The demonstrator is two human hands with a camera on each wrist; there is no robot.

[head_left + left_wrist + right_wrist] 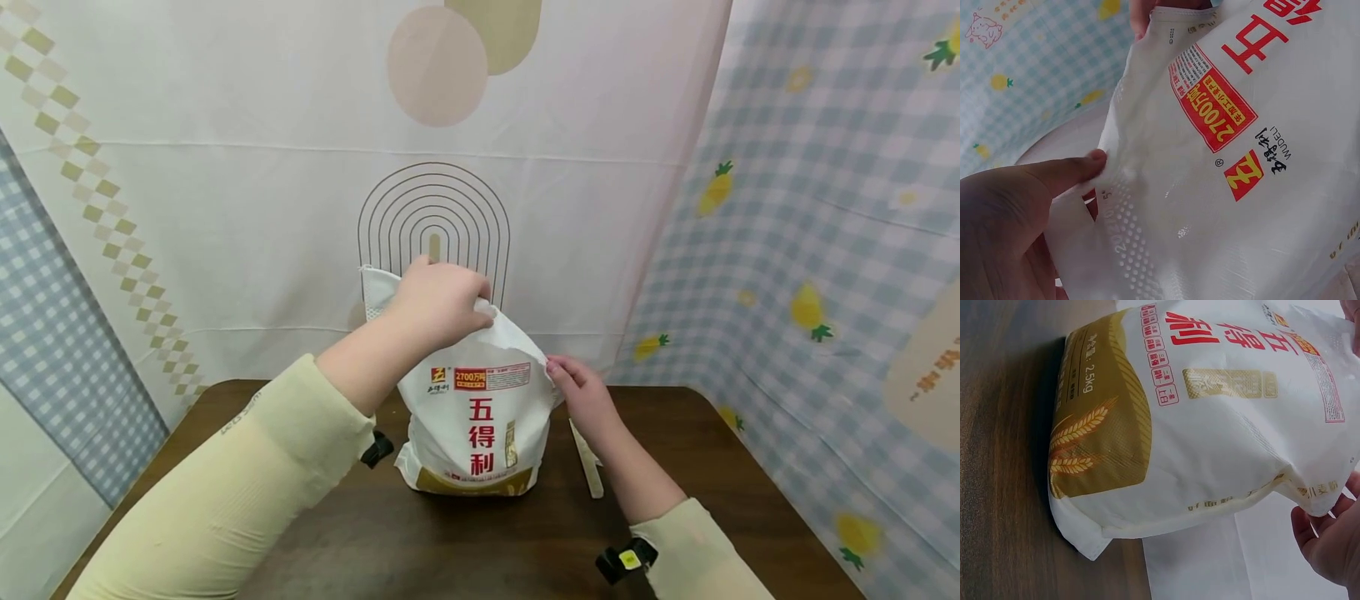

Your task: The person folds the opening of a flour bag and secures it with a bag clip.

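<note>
A white flour bag (450, 417) with red lettering and a gold base stands upright on the dark wooden table (337, 542). Wheat ears and "2.5kg" are printed low on its front, as the right wrist view shows. My left hand (442, 302) reaches over the bag and pinches its top edge between thumb and fingers. In the left wrist view, the left thumb (1079, 172) lies on the edge beside a band of embossed dots. My right hand (588, 398) pinches the bag's upper right corner, and the top edge stretches between both hands. The bag's contents are hidden.
A flat pale strip (587, 462) lies on the table right of the bag, partly behind my right forearm. Behind the table hangs a white patterned cloth (262, 208). A blue checked cloth (750, 292) with pineapples hangs on the right.
</note>
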